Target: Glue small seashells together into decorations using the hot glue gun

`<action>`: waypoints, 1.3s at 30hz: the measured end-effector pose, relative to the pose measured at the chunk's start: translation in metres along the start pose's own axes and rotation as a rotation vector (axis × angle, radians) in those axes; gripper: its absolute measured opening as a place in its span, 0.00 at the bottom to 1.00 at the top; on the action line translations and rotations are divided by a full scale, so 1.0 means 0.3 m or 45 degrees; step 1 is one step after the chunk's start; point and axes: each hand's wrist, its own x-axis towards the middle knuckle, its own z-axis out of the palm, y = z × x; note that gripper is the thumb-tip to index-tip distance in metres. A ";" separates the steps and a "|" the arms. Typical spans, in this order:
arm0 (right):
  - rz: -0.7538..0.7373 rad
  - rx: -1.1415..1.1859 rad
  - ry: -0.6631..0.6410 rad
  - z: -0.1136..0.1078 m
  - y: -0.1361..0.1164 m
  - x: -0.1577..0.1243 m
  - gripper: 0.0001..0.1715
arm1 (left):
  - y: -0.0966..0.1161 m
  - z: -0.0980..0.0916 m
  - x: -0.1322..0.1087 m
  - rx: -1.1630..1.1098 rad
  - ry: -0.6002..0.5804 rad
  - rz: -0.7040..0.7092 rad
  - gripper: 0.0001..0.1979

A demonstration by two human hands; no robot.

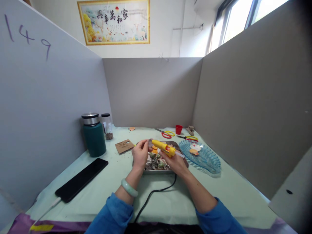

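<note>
My right hand (175, 161) is wrapped round a yellow hot glue gun (162, 146), its nozzle pointing left and a clear glue stick (179, 154) jutting from its back end. Close to the nozzle, my left hand (140, 153) has its fingers pinched together; what they hold, if anything, is too small to make out. Both hands are over a metal tray (156, 172) filled with shell-like and greenish pieces (157, 161). An orange piece (155, 149) shows beneath the glue gun. The black cord (156, 190) runs from below the tray toward me.
A green bottle (94, 138), a clear jar (107, 126) and a phone (81, 179) lie left. A brown card (124, 146) sits beside the tray. Behind are scissors (166, 134), a red cup (178, 129) and pliers (187, 138). A blue glass dish (207, 159) stands right. Grey partitions (153, 94) enclose the table.
</note>
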 end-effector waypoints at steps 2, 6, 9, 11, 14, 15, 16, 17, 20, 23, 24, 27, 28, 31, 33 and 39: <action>-0.003 -0.025 0.012 -0.002 -0.003 0.000 0.15 | 0.000 -0.002 -0.001 -0.011 -0.001 -0.004 0.14; 0.023 -0.057 0.031 -0.004 -0.007 0.000 0.16 | -0.004 -0.002 0.001 -0.042 -0.001 -0.019 0.14; 0.043 -0.050 0.032 -0.004 -0.005 0.000 0.16 | -0.007 0.000 0.003 -0.062 -0.001 -0.035 0.15; 0.028 -0.023 0.026 -0.002 -0.003 0.001 0.17 | -0.008 0.000 0.004 -0.079 -0.005 -0.051 0.15; 0.005 0.017 0.011 0.000 -0.002 0.002 0.18 | -0.008 0.000 0.005 -0.100 -0.005 -0.066 0.15; 0.008 0.018 0.002 0.000 -0.002 0.002 0.18 | -0.007 0.000 0.005 -0.108 -0.009 -0.065 0.16; 0.015 0.013 -0.001 0.000 -0.003 0.002 0.18 | -0.006 0.000 0.005 -0.118 -0.014 -0.064 0.16; 0.024 0.004 -0.001 -0.001 -0.005 0.002 0.18 | -0.005 0.000 0.005 -0.129 -0.019 -0.066 0.16; 0.043 -0.042 0.007 -0.006 -0.010 -0.001 0.18 | -0.003 0.001 0.005 -0.154 -0.035 -0.084 0.16; 0.057 -0.092 0.018 -0.010 -0.013 -0.004 0.17 | -0.004 0.002 0.005 -0.154 -0.047 -0.095 0.16; 0.056 -0.097 0.018 -0.010 -0.013 -0.005 0.17 | -0.006 0.002 0.005 -0.156 -0.048 -0.098 0.16; 0.042 -0.090 0.001 -0.009 -0.010 -0.003 0.18 | -0.009 0.001 0.005 -0.177 -0.044 -0.108 0.17; 0.035 -0.083 -0.005 -0.009 -0.009 -0.002 0.18 | -0.009 0.001 0.005 -0.186 -0.043 -0.109 0.18; 0.025 -0.072 -0.001 -0.009 -0.010 -0.001 0.19 | -0.003 0.001 0.004 -0.210 -0.050 -0.118 0.19; 0.045 -0.083 0.012 -0.011 -0.014 -0.001 0.19 | 0.004 0.001 0.002 -0.221 -0.055 -0.133 0.19; 0.028 -0.083 0.016 -0.014 -0.030 -0.003 0.18 | 0.012 0.000 0.000 -0.260 -0.071 -0.156 0.19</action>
